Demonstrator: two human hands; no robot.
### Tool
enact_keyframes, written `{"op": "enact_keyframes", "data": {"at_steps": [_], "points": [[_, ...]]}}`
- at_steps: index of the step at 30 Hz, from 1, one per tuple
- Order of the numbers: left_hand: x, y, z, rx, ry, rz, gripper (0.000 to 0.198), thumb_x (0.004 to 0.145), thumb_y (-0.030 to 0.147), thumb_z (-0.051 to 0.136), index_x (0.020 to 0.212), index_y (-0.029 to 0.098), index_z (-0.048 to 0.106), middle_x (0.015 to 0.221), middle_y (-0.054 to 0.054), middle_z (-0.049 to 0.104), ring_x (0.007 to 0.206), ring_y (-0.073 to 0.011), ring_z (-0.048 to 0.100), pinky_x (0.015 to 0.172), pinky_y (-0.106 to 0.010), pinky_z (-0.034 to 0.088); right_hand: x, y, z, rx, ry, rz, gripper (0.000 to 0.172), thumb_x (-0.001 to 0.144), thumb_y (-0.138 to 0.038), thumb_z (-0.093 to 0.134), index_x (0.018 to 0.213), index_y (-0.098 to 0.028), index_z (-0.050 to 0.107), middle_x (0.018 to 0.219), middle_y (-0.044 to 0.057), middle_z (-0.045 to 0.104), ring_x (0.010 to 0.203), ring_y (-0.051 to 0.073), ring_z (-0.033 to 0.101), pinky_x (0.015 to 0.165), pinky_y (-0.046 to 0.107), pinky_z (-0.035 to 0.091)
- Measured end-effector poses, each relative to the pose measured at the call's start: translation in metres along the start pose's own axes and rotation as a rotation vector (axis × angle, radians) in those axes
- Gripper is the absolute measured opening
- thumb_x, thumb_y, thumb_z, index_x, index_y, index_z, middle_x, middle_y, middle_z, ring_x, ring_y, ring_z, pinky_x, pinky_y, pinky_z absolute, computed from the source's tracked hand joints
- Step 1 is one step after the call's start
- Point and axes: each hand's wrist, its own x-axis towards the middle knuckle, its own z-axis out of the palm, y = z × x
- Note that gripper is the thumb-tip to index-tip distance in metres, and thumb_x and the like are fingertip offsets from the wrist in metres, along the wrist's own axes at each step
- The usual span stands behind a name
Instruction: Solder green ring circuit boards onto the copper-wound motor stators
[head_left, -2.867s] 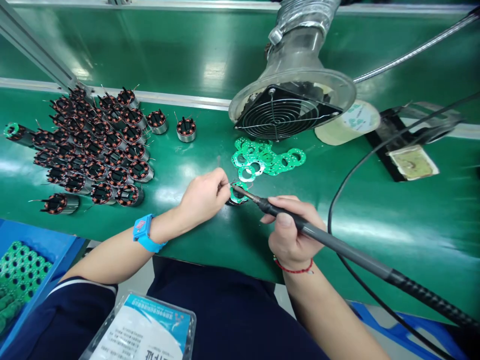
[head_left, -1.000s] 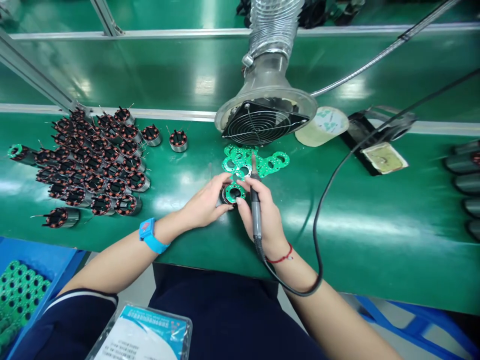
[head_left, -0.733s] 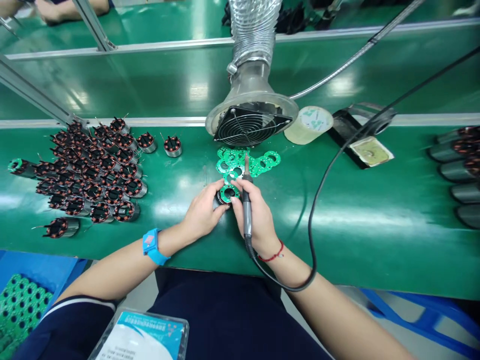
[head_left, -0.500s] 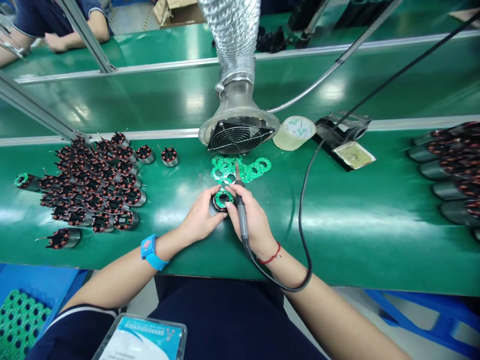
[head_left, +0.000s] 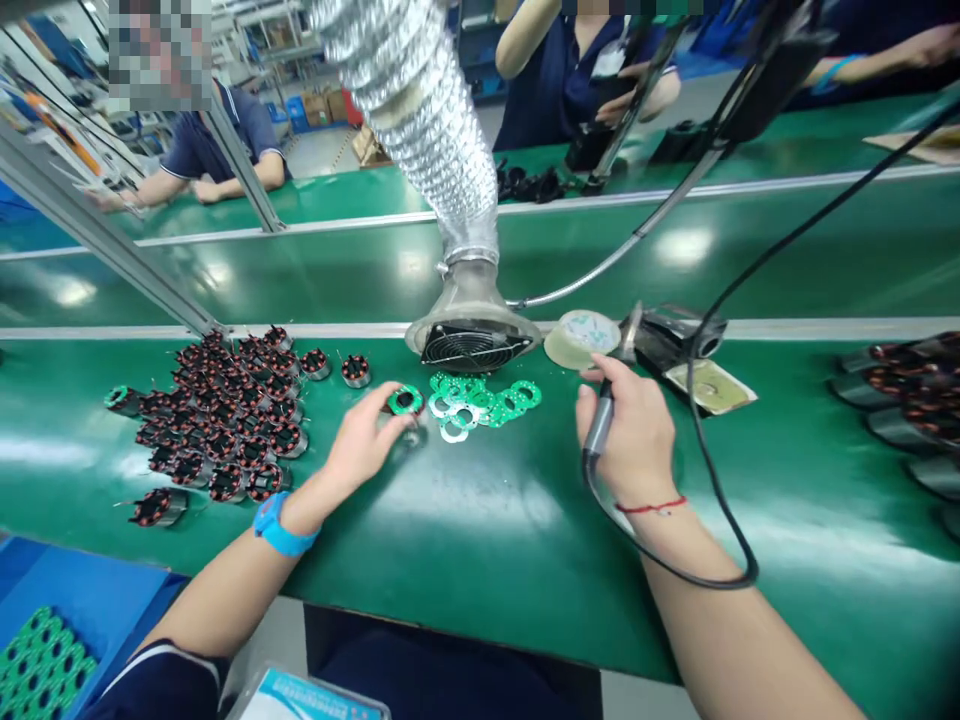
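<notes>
My left hand (head_left: 369, 435) is closed round a motor stator (head_left: 406, 402) topped by a green ring-shaped circuit board, left of the loose boards. In my right hand (head_left: 634, 430) is a soldering iron (head_left: 599, 425), gripped by its grey handle; its tip points away toward the iron stand (head_left: 681, 335) and is hard to make out. Several green ring circuit boards (head_left: 480, 402) lie in an overlapping pile under the fume extractor. A crowd of stators with copper windings (head_left: 225, 410) stands to the left, one of them (head_left: 122, 400) with a green board on top.
A fume extractor (head_left: 472, 340) on a silver duct hangs over the boards. Beside it is a roll of tape (head_left: 583, 338), and a sponge tray (head_left: 716, 388) is further right. More stators (head_left: 915, 400) stand at the far right. The iron's black cable (head_left: 705, 450) loops over my right forearm. Co-workers sit across the bench.
My hands have moved apart: the left carried the stator leftward, the right took the soldering iron rightward toward its stand. The view has tilted up, showing more co-workers.
</notes>
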Motion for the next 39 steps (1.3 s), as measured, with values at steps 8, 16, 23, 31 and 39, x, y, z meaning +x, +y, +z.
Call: {"op": "enact_keyframes", "data": {"at_steps": [8,16,23,31,39], "points": [[0.139,-0.023,-0.037,0.271,0.163,-0.287,0.044,0.091,0.029,0.057,0.13,0.01,0.054,0.129,-0.017,0.063,0.118,-0.0267,0.06,0.103,-0.035,0.044,0.01,0.038,0.012,0.058,-0.058,0.005,0.035,0.09,-0.043,0.049,0.114,-0.022,0.064,0.082,0.008,0.075,0.064,0.025,0.068,0.056,0.036,0.05],[0.196,-0.03,-0.022,0.368,0.105,-0.403,0.056,0.085,0.022,0.064,0.134,0.002,0.045,0.132,-0.027,0.058,0.121,-0.0291,0.059,0.098,-0.033,0.045,0.003,0.021,-0.007,0.205,0.065,-0.037,0.035,0.094,-0.039,0.048,0.122,-0.02,0.058,0.074,0.004,0.077,0.068,0.023,0.073,0.064,0.034,0.057],[0.095,-0.028,-0.058,0.498,-0.001,-0.268,0.031,0.09,0.033,0.054,0.11,0.012,0.062,0.123,-0.016,0.063,0.125,-0.028,0.051,0.112,-0.041,0.034,-0.016,-0.008,-0.008,0.342,0.135,-0.074,0.019,0.093,-0.031,0.053,0.108,-0.022,0.061,0.071,0.002,0.075,0.064,0.021,0.073,0.064,0.034,0.058],[-0.007,-0.011,-0.027,0.701,-0.011,-0.055,0.021,0.086,0.032,0.058,0.097,0.016,0.066,0.126,-0.017,0.058,0.13,-0.0367,0.044,0.107,-0.055,0.038,-0.041,-0.051,0.002,0.372,0.001,-0.42,0.024,0.089,-0.016,0.054,0.111,-0.024,0.053,0.078,0.0,0.075,0.062,0.017,0.069,0.06,0.031,0.054],[-0.021,-0.003,-0.052,0.053,-0.321,-0.254,0.036,0.092,0.035,0.043,0.12,0.016,0.055,0.088,-0.006,0.067,0.071,-0.0175,0.064,0.071,-0.034,0.054,-0.055,-0.072,0.036,-0.014,-0.523,-0.518,0.027,0.091,-0.014,0.046,0.114,-0.016,0.061,0.085,0.011,0.067,0.079,0.025,0.061,0.07,0.037,0.049]]}}
